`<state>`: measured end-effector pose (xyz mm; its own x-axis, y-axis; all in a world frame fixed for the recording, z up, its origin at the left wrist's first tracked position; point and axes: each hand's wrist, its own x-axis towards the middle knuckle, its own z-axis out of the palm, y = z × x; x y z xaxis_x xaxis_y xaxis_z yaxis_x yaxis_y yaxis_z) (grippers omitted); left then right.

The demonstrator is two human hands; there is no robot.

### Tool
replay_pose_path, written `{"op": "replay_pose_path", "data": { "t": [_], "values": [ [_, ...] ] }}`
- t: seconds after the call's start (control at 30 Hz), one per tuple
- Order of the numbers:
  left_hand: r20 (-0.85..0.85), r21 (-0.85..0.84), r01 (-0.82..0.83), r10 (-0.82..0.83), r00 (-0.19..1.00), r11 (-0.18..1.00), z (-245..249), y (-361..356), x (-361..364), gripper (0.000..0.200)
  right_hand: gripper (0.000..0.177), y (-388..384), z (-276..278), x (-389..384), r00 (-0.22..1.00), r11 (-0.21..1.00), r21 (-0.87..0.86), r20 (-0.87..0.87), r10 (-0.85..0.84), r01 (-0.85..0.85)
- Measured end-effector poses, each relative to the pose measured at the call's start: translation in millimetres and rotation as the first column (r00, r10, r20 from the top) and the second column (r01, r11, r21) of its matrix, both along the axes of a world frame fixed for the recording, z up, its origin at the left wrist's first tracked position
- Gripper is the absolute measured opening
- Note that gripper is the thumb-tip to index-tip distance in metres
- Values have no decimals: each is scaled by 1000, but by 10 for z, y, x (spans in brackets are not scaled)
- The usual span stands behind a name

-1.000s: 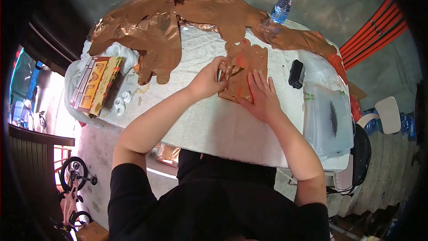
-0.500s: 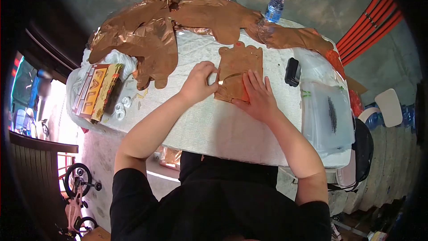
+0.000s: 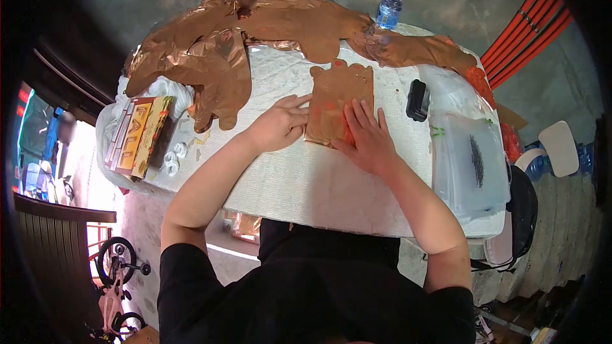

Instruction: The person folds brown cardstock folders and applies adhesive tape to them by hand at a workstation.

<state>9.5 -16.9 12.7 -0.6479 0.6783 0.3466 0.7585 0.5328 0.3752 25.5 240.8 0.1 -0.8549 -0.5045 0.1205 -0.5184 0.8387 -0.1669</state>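
A flat, folded copper-brown foil balloon (image 3: pixel 331 89) lies on the white-covered table in front of me, its top edge scalloped with a small red spot. My right hand (image 3: pixel 368 135) is spread flat on its lower right part, a patch of red showing beside the fingers. At the left edge of the foil, my left hand (image 3: pixel 278 127) rests on the table, its fingers loosely extended towards that edge. A larger spread of crinkled copper foil balloons (image 3: pixel 287 19) stretches along the far side of the table.
To the right are a black handheld object (image 3: pixel 417 100) and clear plastic bags (image 3: pixel 468 165). A water bottle (image 3: pixel 389 6) stands at the back edge. Printed boxes (image 3: pixel 139 137) and white ribbon rolls (image 3: pixel 173 158) sit on the left.
The fold or dark line across the foil's middle is gone, and the surface looks flatter. My left hand has shifted slightly left, its fingers straighter. My right hand stays on the foil.
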Motion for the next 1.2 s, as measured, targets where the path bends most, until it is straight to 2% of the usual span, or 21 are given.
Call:
{"op": "replay_pose_path", "data": {
  "t": [0.07,0.17,0.23,0.27,0.3,0.33,0.37,0.4,0.47,0.57,0.67,0.73,0.8,0.93,1.03,1.1,1.17,1.2],
  "values": [
    [-43,-37,37,-38,998,999,30,2,-11,34,83,2,-7,-3,1000,1000,2,-5,4,-4],
    [51,-19,43,-42,998,999,44,1,-27,32,82,7,-5,-3,1000,1000,10,-6,6,-6],
    [129,108,54,-68,989,993,65,8,-42,30,82,6,8,-7,1000,1000,18,-1,8,-8],
    [131,108,53,-67,989,993,55,25,-45,30,82,6,16,-6,1000,1000,10,2,8,-8],
    [371,290,-108,-8,929,951,31,52,-45,29,81,4,19,-2,1000,1000,1,5,7,-7],
    [593,414,-301,-4,805,859,5,65,-50,29,81,1,23,1,1000,1000,1,7,8,-8],
    [666,337,-350,41,745,874,-32,60,-87,34,81,-1,28,2,1000,1000,0,11,3,-3],
    [667,339,-352,41,744,873,2,114,-53,34,80,-2,29,1,1000,1000,2,15,-1,1],
    [567,183,-477,304,766,860,105,258,50,41,79,2,2,0,1000,1000,-15,3,5,-5],
    [532,185,-484,327,781,855,73,283,90,50,77,12,2,-2,1000,1000,-16,1,7,-7],
    [460,246,-441,296,837,863,0,270,120,51,74,30,6,0,1000,1000,0,9,18,-18],
    [470,252,-435,283,836,865,22,269,142,51,72,44,-19,-9,1000,1000,-3,5,29,-29],
    [478,260,-430,272,835,864,35,274,151,51,67,56,-48,-33,999,990,-130,3,45,-44],
    [485,252,-435,277,830,864,55,270,150,52,64,5,96,-107,999,996,-94,44,17,-13],
    [471,250,-425,274,839,870,20,277,150,52,63,-115,134,-113,995,993,-81,-46,83,-87],
    [427,257,-418,285,858,871,-9,267,134,52,64,-211,8,-163,992,965,-228,-14,129,-128],
    [428,321,-354,199,881,879,-44,228,120,51,65,-250,-80,-180,991,974,-182,-42,126,-132],
    [429,323,-362,206,880,875,-94,191,100,51,66,-263,-96,-175,991,983,-134,-68,118,-127]
  ]
}}
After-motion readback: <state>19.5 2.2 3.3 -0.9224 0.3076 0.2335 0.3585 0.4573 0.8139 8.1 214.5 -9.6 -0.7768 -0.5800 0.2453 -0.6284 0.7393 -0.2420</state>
